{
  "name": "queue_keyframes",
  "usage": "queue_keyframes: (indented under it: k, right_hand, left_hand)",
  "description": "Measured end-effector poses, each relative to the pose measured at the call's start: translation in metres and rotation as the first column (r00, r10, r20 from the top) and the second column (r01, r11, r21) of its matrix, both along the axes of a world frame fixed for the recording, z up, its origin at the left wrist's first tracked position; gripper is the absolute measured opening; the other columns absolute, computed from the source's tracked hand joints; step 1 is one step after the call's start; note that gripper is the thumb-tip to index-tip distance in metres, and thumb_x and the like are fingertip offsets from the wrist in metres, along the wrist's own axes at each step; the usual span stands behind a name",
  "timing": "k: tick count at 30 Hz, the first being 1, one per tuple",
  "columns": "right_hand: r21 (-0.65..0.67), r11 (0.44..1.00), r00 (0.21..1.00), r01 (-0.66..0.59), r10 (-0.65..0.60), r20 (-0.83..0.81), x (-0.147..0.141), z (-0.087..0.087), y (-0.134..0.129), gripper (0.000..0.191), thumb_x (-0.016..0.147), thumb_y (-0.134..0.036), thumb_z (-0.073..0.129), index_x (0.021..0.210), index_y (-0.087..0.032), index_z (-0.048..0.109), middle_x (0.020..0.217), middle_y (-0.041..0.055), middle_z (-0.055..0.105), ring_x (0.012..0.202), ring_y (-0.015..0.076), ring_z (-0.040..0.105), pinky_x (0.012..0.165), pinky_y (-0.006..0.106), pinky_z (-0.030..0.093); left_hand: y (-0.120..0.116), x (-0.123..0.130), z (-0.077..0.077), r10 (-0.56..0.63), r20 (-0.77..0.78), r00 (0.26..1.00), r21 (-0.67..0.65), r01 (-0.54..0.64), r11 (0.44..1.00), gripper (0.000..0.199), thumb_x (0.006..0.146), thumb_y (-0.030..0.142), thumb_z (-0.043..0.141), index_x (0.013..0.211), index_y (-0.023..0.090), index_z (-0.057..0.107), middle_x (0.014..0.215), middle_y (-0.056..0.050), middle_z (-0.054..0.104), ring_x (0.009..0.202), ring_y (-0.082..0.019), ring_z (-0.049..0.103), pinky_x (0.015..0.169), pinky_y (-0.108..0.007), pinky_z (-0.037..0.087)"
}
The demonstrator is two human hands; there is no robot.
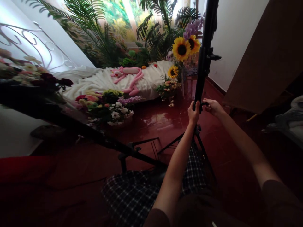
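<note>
A black light stand point(201, 78) rises upright in front of me, its legs spread on the floor. My left hand point(194, 113) is wrapped around its pole. Just to the right, my right hand point(212, 106) pinches a small black locking knob point(204, 103) that juts from the pole. Another knob point(214, 57) sticks out higher up on the stand. The top of the stand runs out of view.
A second black stand point(94, 134) slants across the left. Ahead, a pink plush toy point(130, 71) lies on white draped cloth point(149, 83), among flower bunches point(115, 112), sunflowers point(181, 49) and palm leaves point(161, 22). A brown panel point(258, 60) leans at the right, over red tiled floor point(220, 142).
</note>
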State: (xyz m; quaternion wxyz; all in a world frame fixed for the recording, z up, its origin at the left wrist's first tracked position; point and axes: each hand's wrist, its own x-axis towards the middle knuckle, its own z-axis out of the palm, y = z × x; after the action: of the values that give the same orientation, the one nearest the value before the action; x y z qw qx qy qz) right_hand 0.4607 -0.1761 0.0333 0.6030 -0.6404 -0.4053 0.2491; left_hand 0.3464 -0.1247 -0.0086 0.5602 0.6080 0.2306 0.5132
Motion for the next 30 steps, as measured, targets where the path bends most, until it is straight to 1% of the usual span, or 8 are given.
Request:
queue_keyframes:
  k: [3,8,13,15,19,22,24,30]
  right_hand:
    - [0.038,0.998,0.996,0.053,-0.050,-0.069,-0.009,0.000,-0.010,0.049,0.073,-0.065,0.074,0.082,-0.023,0.052,0.055,-0.0046,0.054,0.044,0.0100,0.048,0.043,0.024,0.039]
    - [0.125,0.992,0.983,-0.009,-0.014,0.182,-0.015,-0.005,-0.033,0.057,0.077,-0.076,0.062,0.094,-0.022,0.060,0.069,-0.0004,0.065,0.062,0.0126,0.061,0.055,0.023,0.047]
    - [0.140,0.985,0.969,-0.101,0.065,0.239,-0.005,-0.015,-0.038,0.057,0.083,-0.075,0.056,0.108,-0.024,0.066,0.083,0.0027,0.071,0.070,0.0137,0.063,0.052,0.021,0.045]
    - [0.162,0.982,0.968,-0.100,0.058,0.243,-0.002,-0.017,-0.036,0.055,0.083,-0.074,0.058,0.105,-0.024,0.067,0.083,0.0028,0.071,0.072,0.0141,0.063,0.055,0.022,0.046]
    - [0.179,0.983,0.976,-0.029,-0.011,0.217,-0.004,-0.014,-0.028,0.060,0.076,-0.081,0.057,0.078,-0.021,0.063,0.069,0.0010,0.064,0.060,0.0116,0.057,0.053,0.022,0.042]
    - [0.116,0.991,0.977,0.061,-0.084,0.196,-0.010,-0.007,-0.022,0.065,0.075,-0.084,0.054,0.063,-0.020,0.056,0.056,-0.0007,0.056,0.049,0.0096,0.049,0.047,0.023,0.036]
    - [0.045,0.992,0.980,0.114,-0.120,0.159,-0.015,-0.001,-0.018,0.065,0.079,-0.080,0.055,0.056,-0.020,0.052,0.048,-0.0013,0.051,0.043,0.0089,0.045,0.043,0.023,0.031]
    - [-0.213,0.968,0.985,0.130,-0.150,-0.083,-0.020,0.015,-0.013,0.052,0.092,-0.049,0.060,0.051,-0.020,0.046,0.035,-0.0035,0.039,0.032,0.0067,0.032,0.036,0.022,0.022]
  left_hand:
    - [0.000,0.001,-0.001,-0.008,0.007,1.000,-0.012,0.008,1.000,0.058,0.083,0.079,0.044,0.078,0.021,0.054,0.069,0.000,0.057,0.064,-0.012,0.053,0.062,-0.024,0.041]
    - [0.000,0.001,-0.001,0.000,0.018,1.000,0.004,0.000,1.000,0.059,0.083,0.078,0.045,0.077,0.020,0.055,0.068,0.001,0.057,0.063,-0.011,0.052,0.062,-0.024,0.041]
    - [0.002,0.002,-0.003,0.007,0.016,1.000,0.015,-0.007,1.000,0.060,0.083,0.080,0.044,0.075,0.020,0.052,0.066,0.001,0.055,0.064,-0.012,0.053,0.062,-0.023,0.041]
    - [0.002,0.002,-0.004,0.004,0.011,1.000,0.013,-0.004,1.000,0.060,0.083,0.080,0.043,0.075,0.020,0.052,0.065,0.002,0.054,0.062,-0.011,0.053,0.060,-0.023,0.041]
    - [0.000,0.001,-0.002,0.001,0.011,1.000,0.002,-0.001,1.000,0.061,0.082,0.080,0.043,0.075,0.021,0.051,0.064,0.002,0.054,0.059,-0.011,0.051,0.058,-0.023,0.040]
    - [-0.001,0.000,0.000,0.002,0.025,1.000,-0.001,-0.002,1.000,0.061,0.081,0.081,0.044,0.073,0.021,0.050,0.063,0.002,0.052,0.058,-0.011,0.050,0.058,-0.024,0.039]
    - [-0.002,0.000,0.002,-0.002,0.038,0.999,-0.007,0.002,1.000,0.061,0.080,0.081,0.045,0.073,0.020,0.050,0.063,0.002,0.052,0.058,-0.011,0.050,0.058,-0.024,0.039]
    - [-0.003,-0.001,0.003,-0.039,0.050,0.998,-0.028,0.040,0.999,0.060,0.080,0.080,0.046,0.075,0.020,0.050,0.064,0.002,0.054,0.056,-0.010,0.048,0.057,-0.024,0.039]
